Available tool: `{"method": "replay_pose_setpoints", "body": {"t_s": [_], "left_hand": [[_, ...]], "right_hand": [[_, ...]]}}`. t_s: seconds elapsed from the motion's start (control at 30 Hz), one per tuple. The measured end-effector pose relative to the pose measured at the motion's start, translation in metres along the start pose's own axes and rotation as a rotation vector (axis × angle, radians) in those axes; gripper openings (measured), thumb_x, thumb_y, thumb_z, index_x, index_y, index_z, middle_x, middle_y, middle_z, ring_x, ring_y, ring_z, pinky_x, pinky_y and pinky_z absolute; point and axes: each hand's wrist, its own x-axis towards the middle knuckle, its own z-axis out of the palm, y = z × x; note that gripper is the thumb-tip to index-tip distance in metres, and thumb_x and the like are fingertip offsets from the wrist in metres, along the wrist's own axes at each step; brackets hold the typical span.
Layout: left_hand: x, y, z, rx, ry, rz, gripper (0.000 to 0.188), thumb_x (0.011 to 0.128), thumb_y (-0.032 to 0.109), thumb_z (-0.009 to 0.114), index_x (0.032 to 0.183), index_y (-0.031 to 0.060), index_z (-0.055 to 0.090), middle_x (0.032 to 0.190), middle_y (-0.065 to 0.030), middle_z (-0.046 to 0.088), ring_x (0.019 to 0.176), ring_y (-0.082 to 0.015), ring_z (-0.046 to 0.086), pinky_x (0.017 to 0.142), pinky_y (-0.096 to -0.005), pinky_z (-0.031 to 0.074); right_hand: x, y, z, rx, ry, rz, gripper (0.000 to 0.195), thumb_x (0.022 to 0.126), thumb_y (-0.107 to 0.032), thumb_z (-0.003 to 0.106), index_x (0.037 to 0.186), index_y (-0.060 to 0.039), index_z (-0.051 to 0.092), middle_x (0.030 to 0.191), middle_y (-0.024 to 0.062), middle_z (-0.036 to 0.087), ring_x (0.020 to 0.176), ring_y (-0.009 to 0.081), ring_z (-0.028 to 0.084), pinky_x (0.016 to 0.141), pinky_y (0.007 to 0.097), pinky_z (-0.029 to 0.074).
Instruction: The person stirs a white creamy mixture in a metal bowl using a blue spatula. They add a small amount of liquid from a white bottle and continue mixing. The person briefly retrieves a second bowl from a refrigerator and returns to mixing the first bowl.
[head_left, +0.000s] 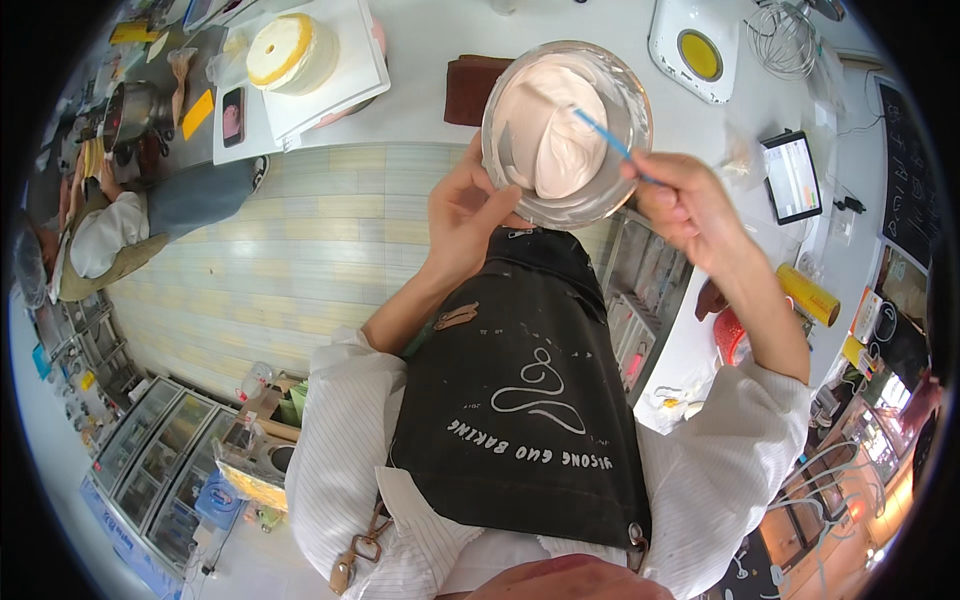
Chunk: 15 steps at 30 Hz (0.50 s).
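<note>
A round mixing bowl (640, 112) of pale pink whipped cream (574, 150) is held tilted in front of me, above the top of my black apron (517, 397). My left hand (472, 206) grips the bowl's lower left side, thumb near the rim and fingers partly hidden behind it. In my right hand (682, 199) is the blue handle of a spatula (604, 133), which reaches over the rim into the cream. The cream covers the spatula's far end, so its blade cannot be made out clearly. Soft folds mark the cream, and smears coat the bowl's inner wall.
Behind the bowl, a brown folded cloth (472, 90) lies on the white counter (427, 30). A cream-coated cake (296, 56) stands at left, near a phone (233, 118). At right are a kitchen scale (694, 49), wire whisk (781, 37) and tablet (793, 176). Another person (112, 232) works far left.
</note>
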Motion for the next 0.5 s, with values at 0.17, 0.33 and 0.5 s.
{"method": "replay_pose_setpoints", "body": {"t_s": [0.17,0.33,0.5], "left_hand": [[-0.010,0.004,0.003,-0.021,0.020,0.012,0.013,0.092,-0.009,0.062,0.087,0.0012,0.055,0.104,-0.0149,0.068,0.087,-0.0251,0.073,0.066,-0.0358,0.069],[-0.014,0.006,0.008,-0.061,0.024,-0.014,0.012,0.092,-0.008,0.061,0.087,0.0012,0.055,0.100,-0.0146,0.069,0.083,-0.0242,0.073,0.065,-0.0358,0.069],[-0.010,0.007,0.009,-0.121,-0.014,-0.070,0.011,0.092,-0.007,0.061,0.087,0.0012,0.056,0.098,-0.0149,0.069,0.079,-0.0242,0.074,0.065,-0.0350,0.068]], "right_hand": [[-0.040,0.003,-0.042,-0.903,0.307,-0.443,0.024,0.101,-0.022,0.062,0.109,-0.0023,0.073,0.059,-0.0003,0.046,0.046,0.0089,0.038,0.046,0.0272,0.033],[-0.058,0.010,-0.021,-1.457,0.513,-1.067,0.036,0.087,0.002,0.069,0.120,-0.0099,0.073,0.069,0.0067,0.054,0.061,0.0229,0.053,0.060,0.0349,0.048],[-0.041,0.019,-0.026,-1.766,0.405,-1.125,0.056,0.068,0.006,0.068,0.121,-0.0118,0.074,0.085,0.0081,0.056,0.080,0.0248,0.060,0.070,0.0366,0.052]]}}
